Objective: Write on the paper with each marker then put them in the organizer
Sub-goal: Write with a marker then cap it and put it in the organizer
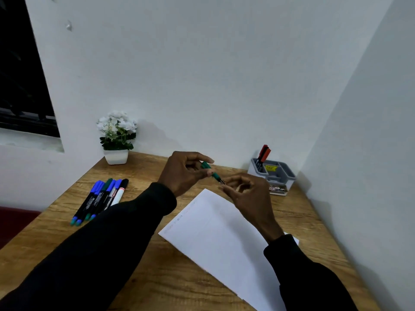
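A brown wooden table (179, 279) is filling a white corner. The left hand (183, 173) and right hand (248, 195) are pinching the ends of a green marker (213, 173) above the white paper sheet (215, 239), near the far-right grey plastic organizer (281, 176).

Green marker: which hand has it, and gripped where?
Both. The left hand pinches the green marker at its green end, and the right hand pinches its dark end. It is held above the table.

Potted white flowers (116, 135) on wooden table (170, 277).
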